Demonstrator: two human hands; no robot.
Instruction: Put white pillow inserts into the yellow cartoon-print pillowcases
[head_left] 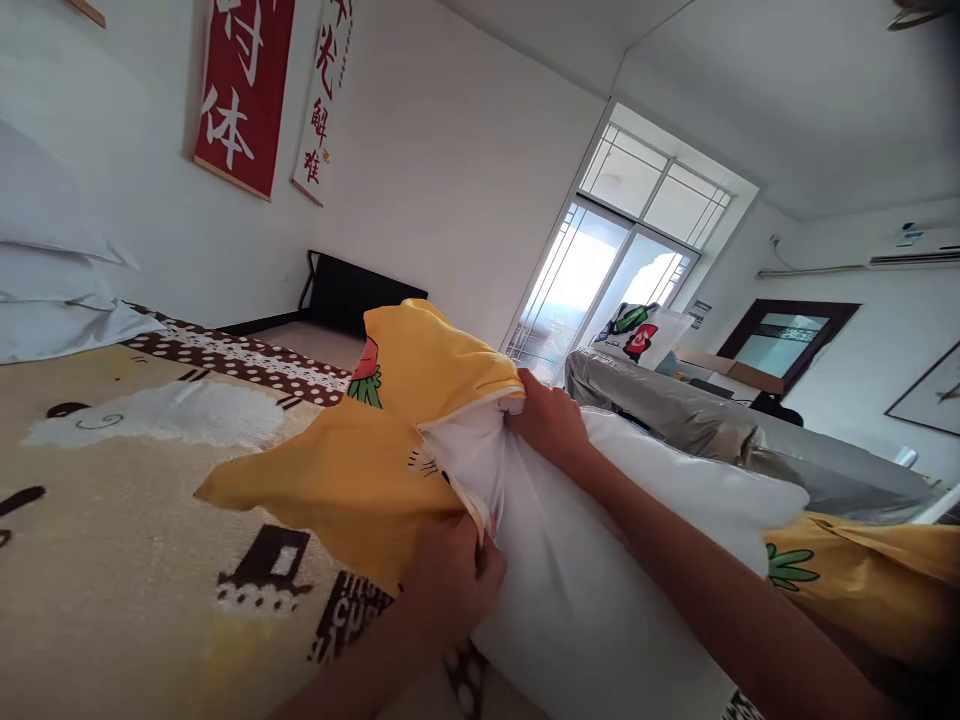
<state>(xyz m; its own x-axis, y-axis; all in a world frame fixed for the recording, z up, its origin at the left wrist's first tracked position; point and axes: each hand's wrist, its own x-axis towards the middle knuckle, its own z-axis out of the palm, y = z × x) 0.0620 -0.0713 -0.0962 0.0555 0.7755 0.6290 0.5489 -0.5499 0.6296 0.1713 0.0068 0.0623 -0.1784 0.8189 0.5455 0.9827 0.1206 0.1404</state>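
Note:
A yellow pillowcase (337, 470) with printed carrot-like and whisker marks lies over the near end of a white pillow (592, 560). Its open mouth gapes around a corner of the pillow. My left hand (454, 575) pinches the lower edge of that mouth. Higher up, my right hand (551, 418) grips the upper edge, bunched together with some white pillow fabric. The far part of the pillowcase hangs loose and flat, and the rest of the pillow stretches toward the lower right, outside the case.
A beige patterned blanket (150, 540) covers the bed beneath. White pillows (52, 290) are stacked at the left. Another yellow printed cloth (877, 570) lies at the right. Beyond stand a plastic-wrapped mattress or sofa (675, 400), a white bag (645, 335) and a black headboard (360, 290).

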